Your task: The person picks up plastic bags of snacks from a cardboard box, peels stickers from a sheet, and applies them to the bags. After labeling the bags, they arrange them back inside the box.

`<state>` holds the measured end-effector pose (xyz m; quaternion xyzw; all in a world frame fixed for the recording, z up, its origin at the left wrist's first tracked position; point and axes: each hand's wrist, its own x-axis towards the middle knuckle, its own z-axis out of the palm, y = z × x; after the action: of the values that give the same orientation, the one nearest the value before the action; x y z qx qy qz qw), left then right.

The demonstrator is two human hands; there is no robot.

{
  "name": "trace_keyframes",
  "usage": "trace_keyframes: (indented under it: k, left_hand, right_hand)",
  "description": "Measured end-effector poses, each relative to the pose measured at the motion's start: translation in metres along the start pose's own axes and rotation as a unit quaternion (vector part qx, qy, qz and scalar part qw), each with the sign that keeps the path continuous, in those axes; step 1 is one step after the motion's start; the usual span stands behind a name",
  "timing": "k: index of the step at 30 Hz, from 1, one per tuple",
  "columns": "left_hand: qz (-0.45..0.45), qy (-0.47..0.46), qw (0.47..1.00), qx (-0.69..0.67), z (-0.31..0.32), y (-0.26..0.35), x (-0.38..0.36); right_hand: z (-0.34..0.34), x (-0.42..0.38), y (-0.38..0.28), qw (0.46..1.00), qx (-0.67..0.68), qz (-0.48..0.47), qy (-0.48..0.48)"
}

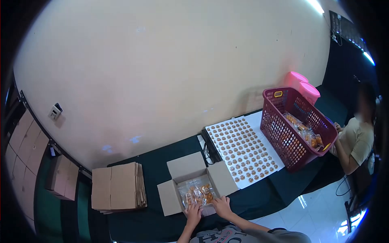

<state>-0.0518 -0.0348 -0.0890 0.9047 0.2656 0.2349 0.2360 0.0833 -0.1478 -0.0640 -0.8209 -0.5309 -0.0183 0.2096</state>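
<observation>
Sticker sheet [242,152], maroon basket [283,137], flattened cartons [117,186]

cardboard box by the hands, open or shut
Open: the cardboard box has its four flaps spread outward, and clear snack bags show inside. The left hand and right hand rest at its near edge.

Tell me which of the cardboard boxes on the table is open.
The open box under both hands, left hand and right hand, is open: flaps spread, clear snack bags inside. The others lie folded flat in a stack to its left.

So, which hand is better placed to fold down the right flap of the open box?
Probably the right hand: it rests at the open box's near right edge, beside that flap. The left hand sits further left, on the snack bag.
</observation>
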Motion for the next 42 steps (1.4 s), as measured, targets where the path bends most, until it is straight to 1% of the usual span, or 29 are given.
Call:
trace_keyframes:
  k: [1, 3, 6, 8, 10, 11, 12, 13, 14, 15, 16, 17, 18, 20, 21, 22, 24, 25, 26, 28, 30, 32, 35, 36, 38, 39, 40, 41, 42]
  left_hand:
    - [-0.008, -0.003, 1.0, 0.013, 0.001, 0.0, 0.002]
    - [-0.013, -0.005, 0.999, 0.03, 0.003, -0.002, 0.005]
    - [0.017, 0.024, 0.998, 0.059, 0.006, -0.004, 0.012]
    - [-0.007, 0.01, 0.996, 0.088, 0.003, 0.001, 0.015]
    - [-0.007, 0.013, 0.996, 0.093, 0.005, 0.004, 0.014]
    - [-0.011, 0.017, 0.995, 0.095, 0.005, 0.005, 0.014]
    - [-0.002, 0.016, 0.995, 0.098, 0.003, 0.007, 0.014]
    - [-0.015, -0.006, 0.999, 0.052, -0.002, 0.009, 0.013]
    - [-0.029, -0.029, 0.999, 0.005, -0.004, 0.014, 0.013]
    - [-0.019, -0.035, 0.999, 0.004, -0.003, 0.021, 0.013]
    - [-0.048, -0.004, 0.999, -0.014, -0.001, 0.028, 0.013]
    - [-0.078, 0.026, 0.996, -0.034, 0.004, 0.037, 0.015]
    - [-0.072, 0.017, 0.997, -0.038, 0.012, 0.046, 0.021]
    - [-0.091, 0.042, 0.994, -0.036, 0.028, 0.066, 0.035]
    - [-0.038, 0.064, 0.992, -0.1, 0.036, 0.079, 0.049]
    - [-0.035, 0.06, 0.992, -0.101, 0.043, 0.095, 0.059]
    - [-0.02, 0.022, 0.983, -0.182, 0.051, 0.146, 0.083]
    - [-0.002, 0.009, 0.98, -0.198, 0.064, 0.159, 0.09]
    - [0.001, 0.006, 0.979, -0.202, 0.073, 0.176, 0.096]
    - [0.041, -0.073, 0.966, -0.245, 0.086, 0.213, 0.104]
    - [0.056, -0.144, 0.952, -0.263, 0.093, 0.245, 0.103]
    - [0.084, -0.194, 0.938, -0.275, 0.099, 0.268, 0.101]
    - [0.102, -0.23, 0.93, -0.267, 0.113, 0.279, 0.093]
    - [0.105, -0.232, 0.929, -0.268, 0.117, 0.279, 0.091]
    - [0.077, -0.229, 0.938, -0.247, 0.119, 0.277, 0.087]
    - [0.079, -0.23, 0.938, -0.246, 0.116, 0.28, 0.086]
    - [0.054, -0.223, 0.943, -0.24, 0.109, 0.284, 0.086]
    - [0.03, -0.215, 0.948, -0.232, 0.106, 0.286, 0.087]
    - [0.03, -0.215, 0.949, -0.229, 0.106, 0.282, 0.089]
  right_hand:
    - [0.003, 0.004, 0.002, 0.999, -0.018, -0.014, 0.037]
    - [0.007, 0.008, 0.004, 0.999, -0.015, -0.014, 0.048]
    - [0.011, 0.013, 0.006, 0.998, -0.012, -0.016, 0.068]
    - [0.014, 0.015, 0.011, 0.997, -0.009, -0.013, 0.081]
    - [0.009, 0.014, 0.016, 0.999, 0.04, -0.012, 0.034]
    - [0.006, 0.011, 0.02, 0.998, 0.042, -0.007, 0.042]
    - [0.002, 0.006, 0.025, 0.993, 0.114, 0.001, 0.026]
    - [-0.005, 0.003, 0.031, 0.983, 0.185, 0.01, 0.009]
    - [-0.013, 0.0, 0.04, 0.982, 0.185, 0.017, 0.017]
    - [-0.024, -0.004, 0.051, 0.942, 0.33, 0.061, 0.004]
    - [-0.037, -0.009, 0.061, 0.878, 0.468, 0.103, -0.008]
    - [-0.052, -0.014, 0.075, 0.904, 0.418, 0.089, 0.022]
    - [-0.065, -0.019, 0.092, 0.909, 0.401, 0.1, 0.055]
    - [-0.095, -0.028, 0.127, 0.863, 0.459, 0.208, 0.043]
    - [-0.109, -0.032, 0.148, 0.868, 0.435, 0.237, 0.042]
    - [-0.121, -0.036, 0.17, 0.872, 0.411, 0.263, 0.042]
    - [-0.135, -0.04, 0.211, 0.872, 0.414, 0.227, 0.13]
    - [-0.16, -0.034, 0.22, 0.885, 0.387, 0.194, 0.173]
    - [-0.192, -0.03, 0.222, 0.887, 0.384, 0.203, 0.157]
    - [-0.24, -0.025, 0.226, 0.864, 0.424, 0.228, 0.149]
    - [-0.269, -0.022, 0.233, 0.825, 0.489, 0.212, 0.187]
    - [-0.292, -0.024, 0.247, 0.823, 0.498, 0.176, 0.208]
    - [-0.341, -0.031, 0.259, 0.814, 0.513, 0.164, 0.218]
    - [-0.353, -0.036, 0.27, 0.825, 0.493, 0.172, 0.218]
    - [-0.383, -0.033, 0.284, 0.831, 0.478, 0.143, 0.247]
    - [-0.394, -0.033, 0.297, 0.831, 0.475, 0.164, 0.237]
    - [-0.404, -0.029, 0.31, 0.832, 0.472, 0.183, 0.228]
    - [-0.411, -0.02, 0.322, 0.856, 0.423, 0.132, 0.265]
    - [-0.416, -0.01, 0.335, 0.855, 0.426, 0.131, 0.266]
